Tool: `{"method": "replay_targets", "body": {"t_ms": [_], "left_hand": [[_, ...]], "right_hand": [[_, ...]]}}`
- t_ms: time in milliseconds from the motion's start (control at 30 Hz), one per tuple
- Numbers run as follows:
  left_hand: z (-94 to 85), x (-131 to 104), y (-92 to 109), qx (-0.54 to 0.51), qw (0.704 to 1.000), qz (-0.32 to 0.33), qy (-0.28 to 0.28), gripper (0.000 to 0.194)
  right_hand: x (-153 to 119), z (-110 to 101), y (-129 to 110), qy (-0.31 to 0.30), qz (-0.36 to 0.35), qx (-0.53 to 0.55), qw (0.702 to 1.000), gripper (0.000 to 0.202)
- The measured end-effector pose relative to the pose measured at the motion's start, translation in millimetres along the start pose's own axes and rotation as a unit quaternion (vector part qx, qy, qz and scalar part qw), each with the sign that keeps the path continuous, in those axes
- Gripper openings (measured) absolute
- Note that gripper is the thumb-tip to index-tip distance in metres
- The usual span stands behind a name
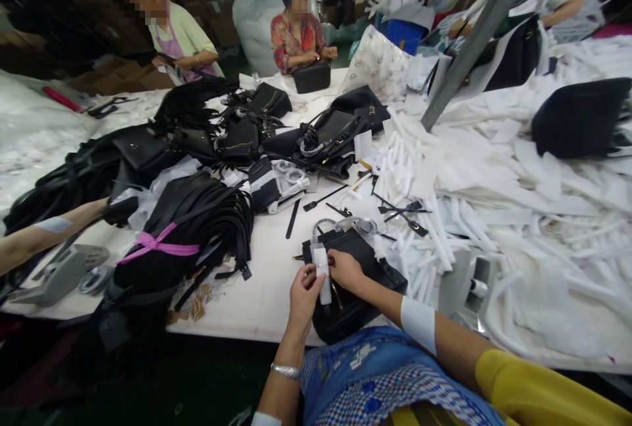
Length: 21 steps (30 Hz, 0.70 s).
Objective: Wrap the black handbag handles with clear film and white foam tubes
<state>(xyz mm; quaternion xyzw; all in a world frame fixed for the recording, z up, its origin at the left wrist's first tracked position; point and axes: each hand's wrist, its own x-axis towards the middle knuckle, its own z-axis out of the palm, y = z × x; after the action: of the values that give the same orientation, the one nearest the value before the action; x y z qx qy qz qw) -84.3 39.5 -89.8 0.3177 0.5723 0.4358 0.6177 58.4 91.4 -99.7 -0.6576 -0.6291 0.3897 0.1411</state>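
A black handbag (363,261) lies on the white table's near edge in front of me, its handles wrapped in clear plastic. My left hand (303,294) pinches a white foam strip (324,276) that lies over the bag's front. My right hand (345,269) rests on the bag just right of the strip, fingers touching the strip's upper end. A silver bracelet sits on my left wrist and a white band on my right forearm.
A bundle of black straps tied with pink ribbon (162,245) lies to the left. More black handbags (276,130) crowd the table's middle. White foam pieces (494,169) heap up on the right. Two people sit at the far side; another person's forearm (44,235) reaches in from the left.
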Motion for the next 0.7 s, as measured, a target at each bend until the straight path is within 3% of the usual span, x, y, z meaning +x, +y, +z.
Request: {"method": "replay_targets", "body": {"t_ms": [167,367,467,567,700], "left_hand": [[0.9,1.1,1.6,-0.003,1.000,-0.005,0.013,0.047],[-0.5,-0.6,2.7,0.039,0.997,0.025,0.059,0.042],[-0.7,-2.7,-1.2,0.056,0.995,0.033,0.079,0.043],[1.6,-3.7,-5.5,0.045,0.997,0.025,0.061,0.043],[3.7,-0.8,-7.8,0.037,0.997,0.021,0.064,0.043]], "right_hand": [[-10.8,-10.7,2.5,-0.027,0.004,0.174,0.984,0.017],[-28.6,4.6,-4.7,-0.019,0.045,0.350,0.935,0.045],[-26.9,11.7,-10.1,-0.013,0.073,0.359,0.930,0.051],[-21.2,11.7,-16.2,-0.039,0.088,0.341,0.935,0.051],[-17.0,-0.8,-23.0,-0.076,0.024,0.238,0.968,0.058]]}}
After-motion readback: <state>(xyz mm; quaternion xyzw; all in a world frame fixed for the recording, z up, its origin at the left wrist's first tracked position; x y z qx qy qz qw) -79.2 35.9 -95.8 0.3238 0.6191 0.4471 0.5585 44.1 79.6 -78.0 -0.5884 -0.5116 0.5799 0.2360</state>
